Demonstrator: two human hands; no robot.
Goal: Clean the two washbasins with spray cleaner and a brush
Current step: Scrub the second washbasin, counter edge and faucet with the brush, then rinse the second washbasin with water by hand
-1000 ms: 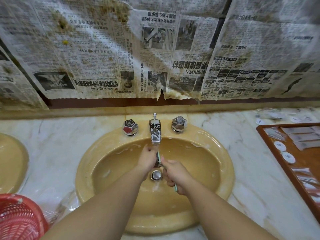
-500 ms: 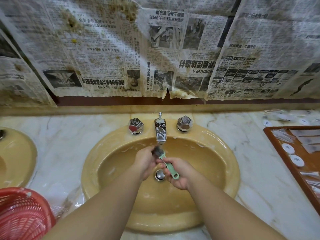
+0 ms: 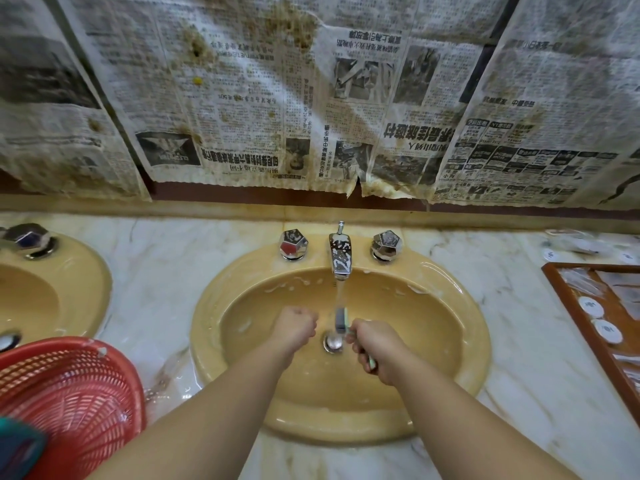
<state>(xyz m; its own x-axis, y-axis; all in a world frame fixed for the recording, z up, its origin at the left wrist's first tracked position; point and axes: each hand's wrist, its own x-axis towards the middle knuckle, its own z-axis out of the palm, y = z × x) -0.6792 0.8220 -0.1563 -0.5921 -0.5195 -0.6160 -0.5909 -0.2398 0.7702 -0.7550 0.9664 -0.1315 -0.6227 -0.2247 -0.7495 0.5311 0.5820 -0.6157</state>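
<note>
A yellow washbasin (image 3: 460, 306) fills the centre, with foam streaks on its wall. Water runs from its chrome tap (image 3: 340, 254) down toward the drain (image 3: 333, 342). My right hand (image 3: 375, 348) grips the green handle of a small brush (image 3: 341, 318), whose dark head stands upright in the stream. My left hand (image 3: 294, 327) is curled into a fist just left of the stream and holds nothing. A second yellow washbasin (image 3: 79, 282) shows at the left edge. No spray cleaner is in view.
Two chrome knobs (image 3: 293, 243) (image 3: 386, 244) flank the tap. A red plastic basket (image 3: 69, 393) stands at the lower left on the wet marble counter (image 3: 159, 265). A wooden tray (image 3: 568, 306) with sachets sits at the right. Stained newspaper (image 3: 311, 98) covers the wall behind.
My left hand has let go of the brush head and drawn back to the left as a fist. The brush now stands upright under the stream. The view shifted left.
</note>
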